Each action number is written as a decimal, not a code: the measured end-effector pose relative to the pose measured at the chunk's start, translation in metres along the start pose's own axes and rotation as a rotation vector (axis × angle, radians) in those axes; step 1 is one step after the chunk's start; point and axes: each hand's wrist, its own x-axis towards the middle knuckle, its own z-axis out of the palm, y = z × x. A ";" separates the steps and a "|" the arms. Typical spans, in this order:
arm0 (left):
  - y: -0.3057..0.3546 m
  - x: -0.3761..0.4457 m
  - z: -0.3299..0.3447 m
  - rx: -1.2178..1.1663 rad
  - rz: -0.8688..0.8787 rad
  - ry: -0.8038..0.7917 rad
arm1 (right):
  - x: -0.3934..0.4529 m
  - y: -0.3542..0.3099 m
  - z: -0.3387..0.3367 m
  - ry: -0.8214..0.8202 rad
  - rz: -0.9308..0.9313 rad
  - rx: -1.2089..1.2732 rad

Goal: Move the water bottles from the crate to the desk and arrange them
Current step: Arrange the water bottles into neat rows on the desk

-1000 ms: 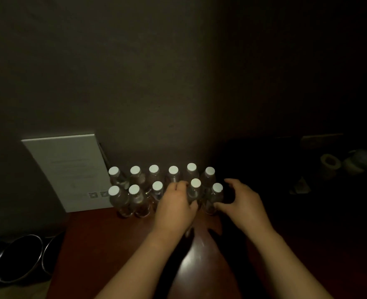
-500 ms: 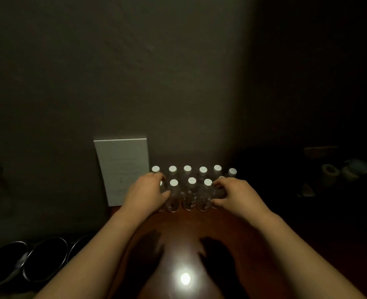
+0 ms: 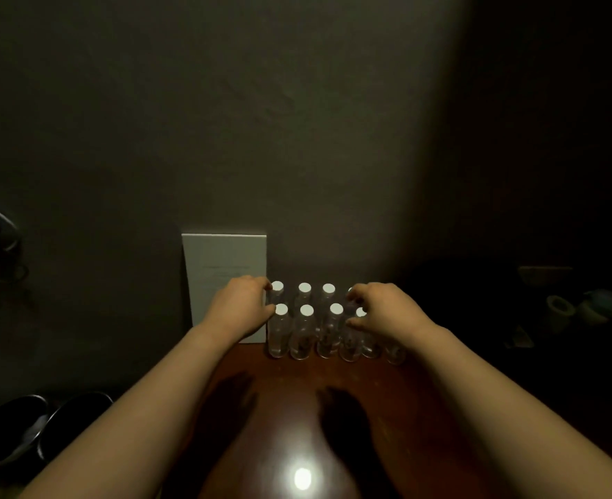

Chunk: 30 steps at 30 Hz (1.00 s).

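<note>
The water bottles stand upright on the dark red-brown desk, packed in two rows with white caps, set back against the grey wall. Taking that cluster as the landmark: the left hand is at its left end, fingers curled in against the two end bottles, thumb low by the front one's cap; it touches them, though I cannot tell how firmly it grips. The right hand is over the cluster's right end, fingers bent down around the caps there and hiding a couple of them, so the bottles under it show only as clear bases below the wrist. Whether it pinches one bottle or just rests on several, I cannot tell.

Just left of the bottles, behind the left hand, a pale card leans upright against the wall, its print too faint to read. In front of the bottles the desk top shows the shadows of both hands and a bright spot of reflected light. Far left and lower, dark round bowls sit in the gloom. Far right of the bottles some dim small objects can barely be made out.
</note>
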 end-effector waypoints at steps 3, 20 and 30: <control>-0.003 0.009 0.011 -0.011 -0.028 -0.018 | 0.020 0.003 0.005 -0.009 -0.029 -0.006; -0.045 0.121 0.091 -0.066 -0.067 -0.155 | 0.160 0.020 0.064 -0.122 -0.101 0.021; -0.053 0.111 0.123 -0.225 -0.098 -0.213 | 0.167 0.005 0.097 -0.243 -0.208 0.016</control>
